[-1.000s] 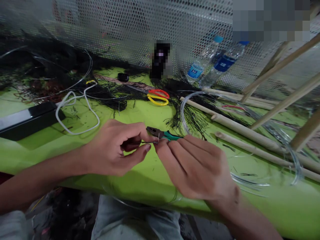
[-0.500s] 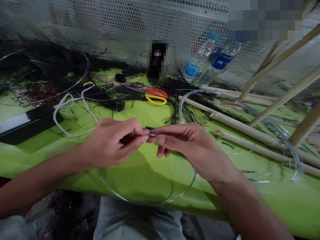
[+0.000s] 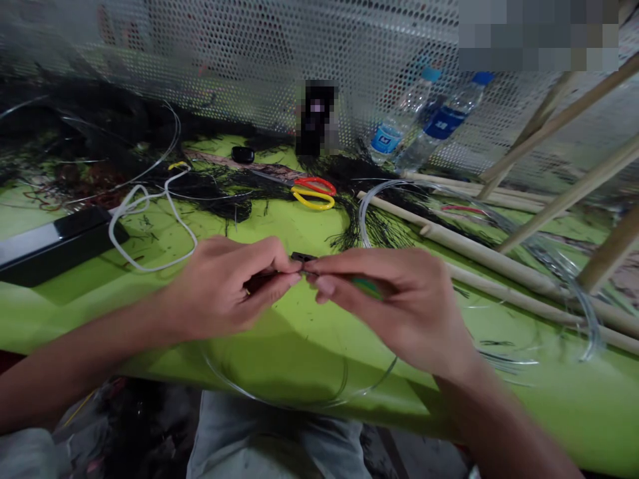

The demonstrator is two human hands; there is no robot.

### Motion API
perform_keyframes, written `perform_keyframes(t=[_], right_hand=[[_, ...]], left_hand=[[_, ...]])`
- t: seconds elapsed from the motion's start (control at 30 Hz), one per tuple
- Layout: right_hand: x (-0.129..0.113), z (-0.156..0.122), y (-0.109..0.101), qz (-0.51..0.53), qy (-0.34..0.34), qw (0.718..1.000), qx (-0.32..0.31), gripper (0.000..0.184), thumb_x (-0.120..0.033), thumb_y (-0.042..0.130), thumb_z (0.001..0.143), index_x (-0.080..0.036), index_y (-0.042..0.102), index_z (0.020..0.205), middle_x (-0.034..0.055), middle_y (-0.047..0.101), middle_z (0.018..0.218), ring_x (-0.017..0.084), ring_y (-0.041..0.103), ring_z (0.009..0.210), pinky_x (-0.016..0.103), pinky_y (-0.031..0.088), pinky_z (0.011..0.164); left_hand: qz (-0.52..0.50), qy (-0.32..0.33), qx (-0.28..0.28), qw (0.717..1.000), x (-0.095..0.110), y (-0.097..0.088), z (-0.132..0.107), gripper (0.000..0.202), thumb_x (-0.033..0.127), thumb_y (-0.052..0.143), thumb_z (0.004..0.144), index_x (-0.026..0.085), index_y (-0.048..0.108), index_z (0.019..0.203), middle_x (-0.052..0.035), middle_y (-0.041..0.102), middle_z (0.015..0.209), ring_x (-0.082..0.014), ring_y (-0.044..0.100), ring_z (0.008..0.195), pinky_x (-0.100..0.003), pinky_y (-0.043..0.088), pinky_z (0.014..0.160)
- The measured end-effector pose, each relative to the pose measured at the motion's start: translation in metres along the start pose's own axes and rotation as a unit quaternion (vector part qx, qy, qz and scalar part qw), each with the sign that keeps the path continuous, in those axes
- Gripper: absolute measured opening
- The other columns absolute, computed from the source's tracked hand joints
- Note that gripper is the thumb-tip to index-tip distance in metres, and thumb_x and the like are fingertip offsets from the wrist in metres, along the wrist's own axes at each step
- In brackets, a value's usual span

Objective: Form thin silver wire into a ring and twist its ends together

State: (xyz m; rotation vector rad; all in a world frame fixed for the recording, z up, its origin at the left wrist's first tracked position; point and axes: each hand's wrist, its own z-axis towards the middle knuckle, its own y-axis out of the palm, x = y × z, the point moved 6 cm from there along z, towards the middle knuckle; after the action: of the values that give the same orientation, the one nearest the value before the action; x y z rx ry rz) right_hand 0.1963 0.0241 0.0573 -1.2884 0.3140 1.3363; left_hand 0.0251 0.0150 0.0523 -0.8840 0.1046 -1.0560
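Both hands meet over the middle of the green table (image 3: 279,359), fingertips almost touching. My left hand (image 3: 227,283) pinches one end of a thin, shiny wire loop (image 3: 294,404) between thumb and forefinger. From the right, my right hand (image 3: 399,299) pinches at the same spot, thumb below and forefinger above. The wire hangs beneath both hands in a wide curve near the table's front edge. What lies between the fingertips is tiny and mostly covered. Just behind them shows a small dark piece (image 3: 303,257), partly hidden by the fingers.
Scissors (image 3: 313,193) with red and yellow handles lie beyond my hands. White cord (image 3: 150,266) and a black box (image 3: 60,243) are at left. Coiled clear wire (image 3: 367,206), wooden poles (image 3: 479,256) and two bottles (image 3: 384,140) stand or lie right. Black fibres (image 3: 224,206) are scattered behind.
My right hand has shifted its grip, wrist raised and fingers drawn back slightly to the right. My left hand stays nearly in place, still pinching.
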Motion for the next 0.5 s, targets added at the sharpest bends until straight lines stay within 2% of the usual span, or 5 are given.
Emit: perform_keyframes(t=[0.13, 0.27, 0.4, 0.43, 0.5], right_hand=[[0.022, 0.008, 0.014, 0.222, 0.171, 0.956, -0.091, 0.035, -0.048, 0.068, 0.096, -0.017, 0.070, 0.079, -0.0014, 0.062, 0.066, 0.010, 0.057, 0.058, 0.022, 0.048, 0.053], [0.028, 0.012, 0.021, 0.259, 0.174, 0.937, -0.156, 0.036, -0.050, 0.072, 0.092, -0.016, 0.066, 0.080, -0.0058, 0.049, 0.062, 0.007, 0.041, 0.053, 0.021, 0.033, 0.046], [0.011, 0.011, 0.010, -0.020, 0.022, 0.993, -0.112, 0.025, -0.034, 0.064, 0.100, -0.017, 0.066, 0.082, -0.0056, 0.051, 0.063, 0.008, 0.042, 0.055, 0.024, 0.031, 0.051], [0.001, 0.009, 0.008, -0.142, -0.047, 0.985, -0.082, 0.023, -0.027, 0.062, 0.102, -0.017, 0.066, 0.082, -0.0042, 0.054, 0.065, 0.009, 0.044, 0.057, 0.026, 0.032, 0.054], [-0.019, 0.000, 0.012, -0.363, -0.181, 0.913, -0.029, 0.026, -0.015, 0.057, 0.102, -0.017, 0.066, 0.077, -0.0014, 0.057, 0.066, 0.011, 0.043, 0.057, 0.031, 0.030, 0.056]], left_hand=[[0.016, 0.031, 0.003, 0.999, 0.003, 0.001, -0.001, 0.013, 0.024, 0.064, 0.098, 0.021, 0.060, 0.087, 0.0067, 0.067, 0.060, -0.0063, 0.053, 0.045, -0.021, 0.038, 0.049], [0.006, 0.024, -0.028, 0.999, 0.000, 0.005, 0.000, 0.011, 0.022, 0.061, 0.099, 0.022, 0.059, 0.088, 0.0069, 0.068, 0.063, -0.0070, 0.055, 0.047, -0.022, 0.038, 0.051], [-0.014, -0.008, -0.052, 0.999, -0.003, 0.008, 0.000, 0.010, 0.024, 0.059, 0.100, 0.021, 0.061, 0.091, 0.0069, 0.067, 0.062, -0.0075, 0.057, 0.048, -0.021, 0.038, 0.051], [-0.019, -0.027, -0.065, 0.997, -0.005, 0.010, 0.000, 0.011, 0.025, 0.058, 0.100, 0.021, 0.062, 0.091, 0.0071, 0.066, 0.061, -0.0074, 0.057, 0.048, -0.021, 0.037, 0.050], [-0.031, -0.063, -0.089, 0.994, -0.007, 0.013, 0.000, 0.013, 0.025, 0.057, 0.101, 0.020, 0.064, 0.091, 0.0072, 0.066, 0.060, -0.0070, 0.056, 0.047, -0.020, 0.036, 0.049]])
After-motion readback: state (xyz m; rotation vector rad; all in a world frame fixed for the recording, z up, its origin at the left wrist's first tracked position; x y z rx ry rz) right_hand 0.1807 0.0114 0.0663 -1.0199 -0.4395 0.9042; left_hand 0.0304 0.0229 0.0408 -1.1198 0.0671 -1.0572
